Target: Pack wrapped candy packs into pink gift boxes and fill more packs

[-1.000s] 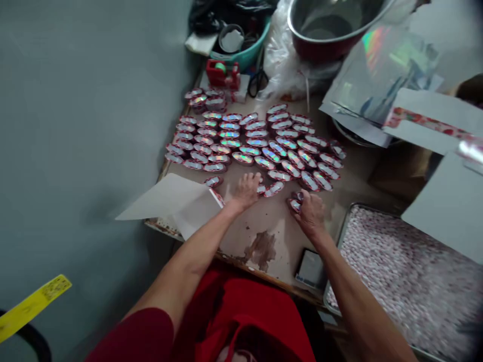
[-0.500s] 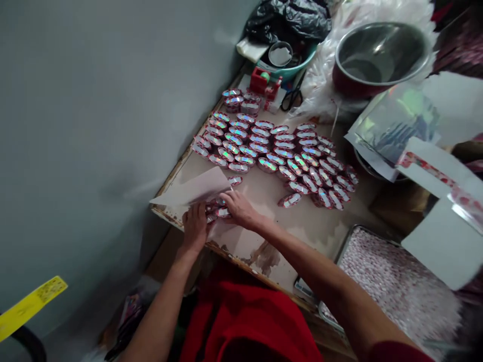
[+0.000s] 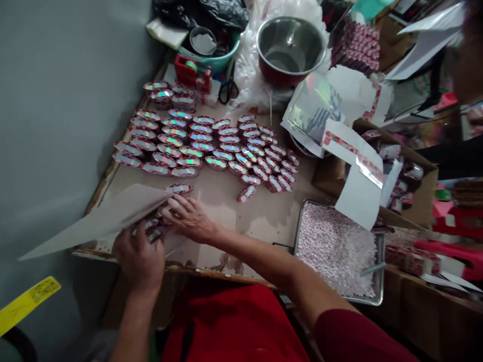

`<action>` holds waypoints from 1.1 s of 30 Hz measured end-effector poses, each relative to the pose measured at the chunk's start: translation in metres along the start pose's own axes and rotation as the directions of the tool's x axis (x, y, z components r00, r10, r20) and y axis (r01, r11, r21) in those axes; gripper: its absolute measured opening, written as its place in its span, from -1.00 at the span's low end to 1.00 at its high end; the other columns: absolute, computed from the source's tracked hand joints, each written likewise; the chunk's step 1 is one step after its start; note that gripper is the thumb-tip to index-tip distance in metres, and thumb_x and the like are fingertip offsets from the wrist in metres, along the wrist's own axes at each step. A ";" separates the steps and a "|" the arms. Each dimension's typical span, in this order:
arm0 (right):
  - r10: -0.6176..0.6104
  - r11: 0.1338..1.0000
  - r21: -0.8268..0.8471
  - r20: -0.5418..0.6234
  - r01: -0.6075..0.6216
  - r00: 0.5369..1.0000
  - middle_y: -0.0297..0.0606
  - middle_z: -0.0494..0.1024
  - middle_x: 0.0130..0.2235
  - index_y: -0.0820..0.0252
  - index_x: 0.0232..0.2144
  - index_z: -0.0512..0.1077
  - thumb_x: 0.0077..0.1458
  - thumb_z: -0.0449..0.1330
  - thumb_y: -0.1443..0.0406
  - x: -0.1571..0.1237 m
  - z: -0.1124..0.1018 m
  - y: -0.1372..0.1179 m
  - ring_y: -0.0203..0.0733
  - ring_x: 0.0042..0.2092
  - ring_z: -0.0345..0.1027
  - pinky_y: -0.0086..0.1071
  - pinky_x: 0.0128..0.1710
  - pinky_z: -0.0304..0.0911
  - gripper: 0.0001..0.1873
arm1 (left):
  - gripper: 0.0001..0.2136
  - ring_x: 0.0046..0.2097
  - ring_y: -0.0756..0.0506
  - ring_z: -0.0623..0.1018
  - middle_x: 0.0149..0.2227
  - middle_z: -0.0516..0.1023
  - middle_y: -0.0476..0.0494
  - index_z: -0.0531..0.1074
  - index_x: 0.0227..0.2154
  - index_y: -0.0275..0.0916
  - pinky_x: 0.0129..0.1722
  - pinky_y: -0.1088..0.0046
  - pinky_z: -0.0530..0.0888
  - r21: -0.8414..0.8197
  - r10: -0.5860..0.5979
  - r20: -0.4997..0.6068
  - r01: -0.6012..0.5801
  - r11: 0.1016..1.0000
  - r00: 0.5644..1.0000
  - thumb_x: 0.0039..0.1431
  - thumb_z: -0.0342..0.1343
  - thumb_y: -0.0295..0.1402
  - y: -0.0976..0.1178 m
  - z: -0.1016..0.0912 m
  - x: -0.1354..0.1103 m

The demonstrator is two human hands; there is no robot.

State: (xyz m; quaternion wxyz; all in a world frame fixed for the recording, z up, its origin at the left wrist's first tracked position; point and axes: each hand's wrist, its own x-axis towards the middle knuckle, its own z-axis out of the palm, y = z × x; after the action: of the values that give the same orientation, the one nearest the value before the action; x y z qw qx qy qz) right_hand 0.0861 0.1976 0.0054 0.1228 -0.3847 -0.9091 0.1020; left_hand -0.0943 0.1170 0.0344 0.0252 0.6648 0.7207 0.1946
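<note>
At the table's near left corner, my left hand (image 3: 140, 256) is slightly blurred, its fingers curled around small oval packs (image 3: 154, 232) with shiny tops and red-patterned sides. From the other side my right hand (image 3: 190, 218) presses its bent fingers on the same packs and on the edge of a white sheet (image 3: 101, 218). That sheet stands tilted up behind the packs, its long corner reaching past the table edge towards the wall. One similar oval pack (image 3: 179, 188) lies just beyond my right fingers. Parts of the held packs are hidden by my fingers.
Rows of oval packs (image 3: 202, 137) cover the table's middle. Behind them are a red tape dispenser (image 3: 186, 70), scissors (image 3: 228, 90) and a steel bowl (image 3: 290, 50). To the right stand a tray of small pale pellets (image 3: 335, 251) and an open carton (image 3: 417, 201). A wall (image 3: 56, 125) bounds the left.
The view has turned right, so the table appears further left and more of the right side shows. The white sheet reaches out further leftward. Both hands remain around the packs.
</note>
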 end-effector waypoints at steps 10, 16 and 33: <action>0.806 0.543 0.043 -0.306 -0.839 0.506 0.29 0.24 0.35 0.37 0.41 0.08 0.27 0.17 -0.21 -0.226 -0.084 0.196 0.29 0.39 0.08 0.17 0.36 0.10 -0.02 | -0.06 0.54 -0.51 0.00 0.49 0.12 -0.56 0.10 0.48 -0.25 0.44 -0.44 -0.13 -0.329 0.688 0.311 -0.605 0.725 0.656 0.14 0.42 -0.11 0.215 0.145 0.080; 0.907 0.313 0.100 -0.327 -0.945 0.266 0.37 0.31 0.24 0.41 0.34 0.15 0.24 0.19 -0.21 -0.210 -0.058 0.195 0.38 0.27 0.17 0.27 0.28 0.12 -0.04 | -0.33 0.53 -0.42 0.10 0.46 0.18 -0.59 0.14 0.46 -0.31 0.47 -0.31 -0.08 -0.284 0.694 0.347 -0.634 0.719 0.631 0.43 0.07 -0.07 0.215 0.176 0.084; 0.963 0.233 0.012 -0.144 -0.972 0.229 0.39 0.35 0.26 0.44 0.34 0.14 0.16 0.31 -0.04 -0.181 -0.047 0.225 0.34 0.17 0.34 0.13 0.14 0.26 -0.07 | -0.48 0.36 -0.41 0.35 0.33 0.36 -0.59 0.26 0.37 -0.42 0.30 -0.04 0.32 -0.035 0.454 0.424 -0.487 0.873 0.784 0.46 -0.05 -0.26 0.278 0.177 0.066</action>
State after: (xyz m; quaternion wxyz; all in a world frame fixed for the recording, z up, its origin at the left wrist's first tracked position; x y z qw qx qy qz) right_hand 0.3746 0.2243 -0.0389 0.0728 -0.8740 -0.4707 0.0963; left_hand 0.2142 0.2362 -0.0267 0.1047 0.8496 0.5165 0.0197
